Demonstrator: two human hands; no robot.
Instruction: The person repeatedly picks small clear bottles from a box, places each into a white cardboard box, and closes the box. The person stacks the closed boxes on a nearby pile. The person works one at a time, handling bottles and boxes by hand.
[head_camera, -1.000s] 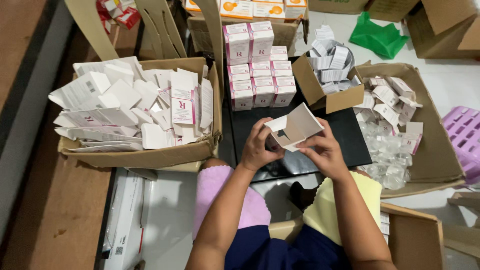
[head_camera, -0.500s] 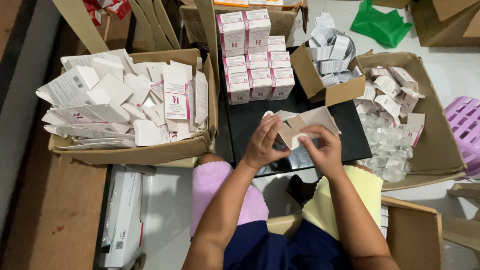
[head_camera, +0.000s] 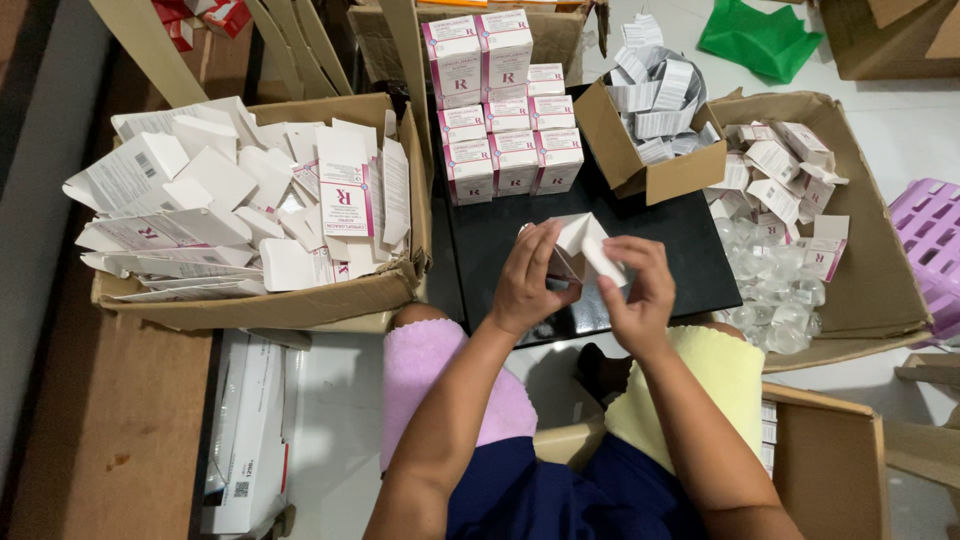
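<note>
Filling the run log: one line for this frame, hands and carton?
left hand: holds small white carton | right hand: fingers on carton flap | over black tray | finished boxes stacked behind

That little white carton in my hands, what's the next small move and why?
Probably fold its open flaps shut. The left hand and right hand hold the white carton over the black board, flaps still splayed, while the finished cartons stand closed in rows.

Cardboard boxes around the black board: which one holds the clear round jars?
The wide box on the right: clear jars fill its near end. The left box has only flat cartons.
</note>
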